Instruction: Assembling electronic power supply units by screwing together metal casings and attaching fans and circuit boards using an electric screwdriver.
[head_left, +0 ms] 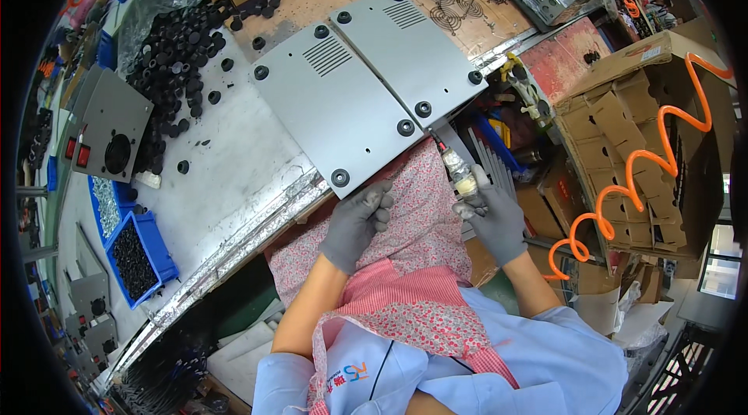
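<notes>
While two grey metal panels (335, 111) with black rubber feet (340, 178) lie side by side on the surface (241, 142), my right hand (497, 214) grips a tape-wrapped screwdriver (457, 169), tip near their gap. Left hand (351, 224): fingers curled beside the left panel's near corner, can't tell if holding anything.

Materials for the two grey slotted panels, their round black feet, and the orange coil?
Grey panels: probably painted sheet metal, matte; flat, with crisp edges and clean-cut slots.
Black feet: rubber or plastic, can't tell which; dull, identical moulded-looking discs with recessed centres.
Orange coil: likely plastic tubing, smooth and slightly glossy; even thickness, open spiral.
</notes>
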`<state>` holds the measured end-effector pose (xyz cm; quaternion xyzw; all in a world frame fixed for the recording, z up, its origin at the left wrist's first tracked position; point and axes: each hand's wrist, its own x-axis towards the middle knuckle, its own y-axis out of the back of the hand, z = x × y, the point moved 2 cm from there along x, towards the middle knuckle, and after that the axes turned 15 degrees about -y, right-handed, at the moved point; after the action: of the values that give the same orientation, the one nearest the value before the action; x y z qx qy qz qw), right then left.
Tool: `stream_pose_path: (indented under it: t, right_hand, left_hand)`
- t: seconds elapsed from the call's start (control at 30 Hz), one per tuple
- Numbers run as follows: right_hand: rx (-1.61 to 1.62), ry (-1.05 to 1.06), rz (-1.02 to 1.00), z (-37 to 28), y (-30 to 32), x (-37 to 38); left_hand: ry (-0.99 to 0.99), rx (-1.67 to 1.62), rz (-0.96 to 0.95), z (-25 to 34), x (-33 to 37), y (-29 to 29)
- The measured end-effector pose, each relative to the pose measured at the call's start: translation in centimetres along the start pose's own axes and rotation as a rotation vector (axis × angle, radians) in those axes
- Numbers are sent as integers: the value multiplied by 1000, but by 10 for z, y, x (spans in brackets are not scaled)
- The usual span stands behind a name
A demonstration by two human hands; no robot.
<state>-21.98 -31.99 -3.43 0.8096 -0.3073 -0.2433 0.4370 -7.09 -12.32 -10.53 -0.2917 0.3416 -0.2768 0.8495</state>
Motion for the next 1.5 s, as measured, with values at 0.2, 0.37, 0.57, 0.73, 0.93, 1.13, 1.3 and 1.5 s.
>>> stream_pose_path:
  t: [0.2, 0.37, 0.57, 0.73, 0.93, 1.13, 1.3, 1.5]
  right_hand:
    - [-4, 34, 32, 3, -5, 0]
    - [88, 34, 28, 3, -7, 1]
    - [364, -88, -158, 1, 2, -15]
    - [426, -98, -480, -13, 5, -51]
    - [361, -119, -521, -34, 0, -66]
    - [378, -166, -602, -26, 2, -66]
    - [328, -152, -662, -39, 8, -58]
    - [447, -133, -704, -28, -19, -73]
  left_hand:
    - [-43, 15, -22, 4, -3, 0]
    - [-77, -1, -34, 5, -6, -1]
    - [-102, -49, -43, 11, -13, -7]
    - [-92, -95, -55, 13, -13, -7]
    - [-107, -123, -78, 17, -14, -9]
    - [-28, -80, -37, 18, -9, -13]
    - [-169, -165, -76, 10, -5, 8]
    - [-239, 128, -103, 12, -17, 3]
